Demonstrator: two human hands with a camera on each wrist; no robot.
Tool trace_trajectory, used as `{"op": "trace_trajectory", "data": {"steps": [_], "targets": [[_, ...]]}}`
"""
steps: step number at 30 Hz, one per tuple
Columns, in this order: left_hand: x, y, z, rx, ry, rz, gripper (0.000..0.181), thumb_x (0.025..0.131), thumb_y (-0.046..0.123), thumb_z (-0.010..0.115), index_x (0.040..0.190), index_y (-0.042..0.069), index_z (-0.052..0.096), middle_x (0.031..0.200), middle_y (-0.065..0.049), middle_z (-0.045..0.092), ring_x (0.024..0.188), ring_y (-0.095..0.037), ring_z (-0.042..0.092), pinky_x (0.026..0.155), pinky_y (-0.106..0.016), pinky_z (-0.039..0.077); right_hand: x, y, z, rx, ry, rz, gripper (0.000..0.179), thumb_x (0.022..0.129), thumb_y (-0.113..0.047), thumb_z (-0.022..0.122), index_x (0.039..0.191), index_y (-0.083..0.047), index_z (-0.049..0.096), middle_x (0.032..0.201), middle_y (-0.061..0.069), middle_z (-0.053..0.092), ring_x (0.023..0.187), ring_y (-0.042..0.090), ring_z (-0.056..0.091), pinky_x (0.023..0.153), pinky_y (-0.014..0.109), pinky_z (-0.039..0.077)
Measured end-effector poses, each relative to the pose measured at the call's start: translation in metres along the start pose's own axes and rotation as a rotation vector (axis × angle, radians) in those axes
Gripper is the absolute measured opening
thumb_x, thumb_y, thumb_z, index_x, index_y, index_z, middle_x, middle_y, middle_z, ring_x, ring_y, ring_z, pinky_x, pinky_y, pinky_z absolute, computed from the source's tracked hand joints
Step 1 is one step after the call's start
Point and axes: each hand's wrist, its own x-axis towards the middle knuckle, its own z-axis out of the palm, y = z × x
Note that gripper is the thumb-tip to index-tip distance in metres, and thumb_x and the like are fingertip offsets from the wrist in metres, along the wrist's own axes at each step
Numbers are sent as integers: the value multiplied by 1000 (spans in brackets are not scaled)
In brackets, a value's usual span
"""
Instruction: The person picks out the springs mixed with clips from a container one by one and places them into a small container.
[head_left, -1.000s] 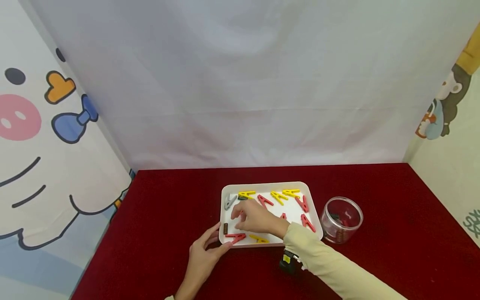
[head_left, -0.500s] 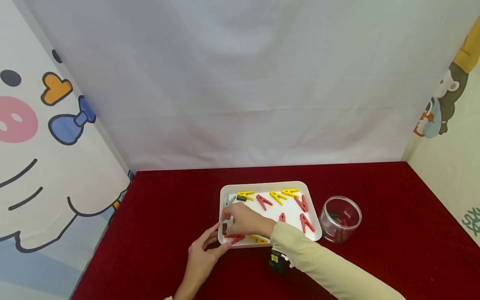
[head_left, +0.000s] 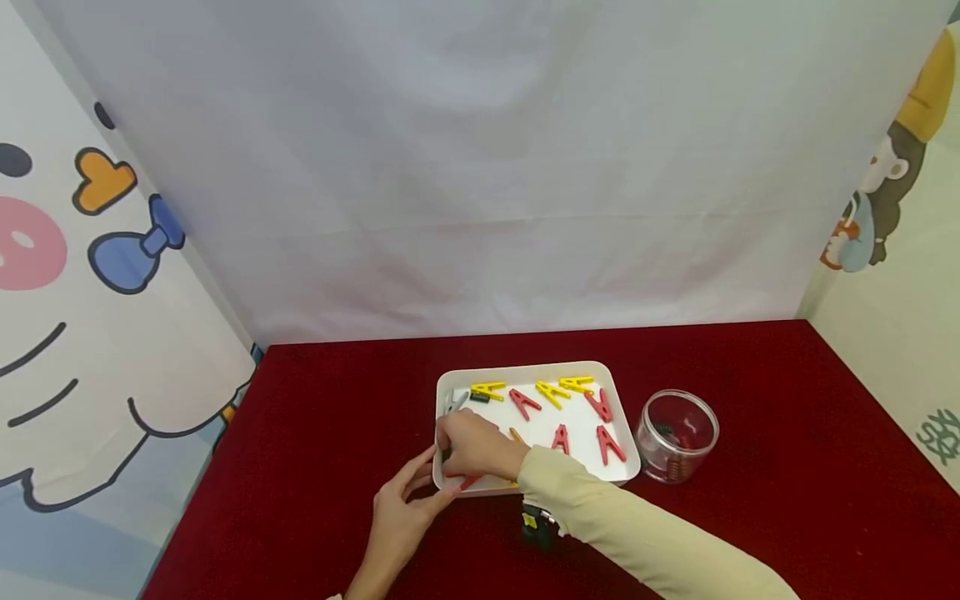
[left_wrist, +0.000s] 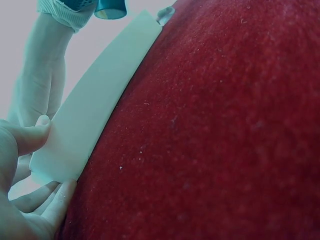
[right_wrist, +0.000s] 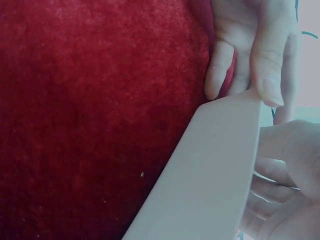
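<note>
A white tray [head_left: 525, 367] lies on the table with red, yellow and grey plastic clothes pegs scattered in it. My left hand [head_left: 405, 508] grips the tray's near left corner, thumb on the rim and fingers against the outer wall, as the right wrist view also shows. Inside that corner my right hand [head_left: 476, 446] pinches a dark spring [head_left: 446, 455], largely hidden by the fingers. A red peg [head_left: 468, 482] lies just under this hand. Farther back are a grey peg [head_left: 455, 401] and another dark spring [head_left: 479, 397] beside a yellow peg [head_left: 487, 388].
A clear round jar [head_left: 677, 436] stands right of the tray with several springs inside. More red pegs [head_left: 609, 444] and yellow pegs [head_left: 552, 393] occupy the tray's middle and right. Dark red cloth [head_left: 352, 400] covers the table; a pale curtain [head_left: 487, 167] hangs behind.
My right hand has moved left and down to the tray's left side, and its fingers have come round the dark spring there. The left hand stays on the corner.
</note>
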Motion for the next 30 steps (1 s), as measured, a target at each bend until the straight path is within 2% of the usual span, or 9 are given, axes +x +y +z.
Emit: {"op": "trace_trajectory", "data": {"steps": [12, 22, 30], "targets": [[1, -1, -1, 38, 26, 15, 59, 71, 16, 83, 126, 20, 62, 116, -3, 64, 100, -18, 62, 75, -23, 51, -1, 4, 1, -26, 18, -41, 17, 64, -4, 76, 76, -9, 66, 66, -6, 59, 62, 5, 48, 53, 17, 39], [0, 0, 0, 5, 20, 11, 58, 72, 12, 83, 126, 18, 62, 114, -8, 65, 100, -21, 62, 72, -23, 52, -3, 7, -4, 40, 8, -75, 16, 64, 0, 74, 79, -6, 72, 64, -4, 60, 59, 4, 46, 49, 15, 38], [0, 0, 0, 22, 22, -1, 59, 72, 15, 83, 127, 18, 61, 113, -8, 64, 101, -22, 62, 72, -23, 52, -9, 11, -8, 89, 5, -50, 17, 69, 0, 70, 85, -3, 72, 64, -4, 60, 55, 2, 50, 50, 16, 43]]}}
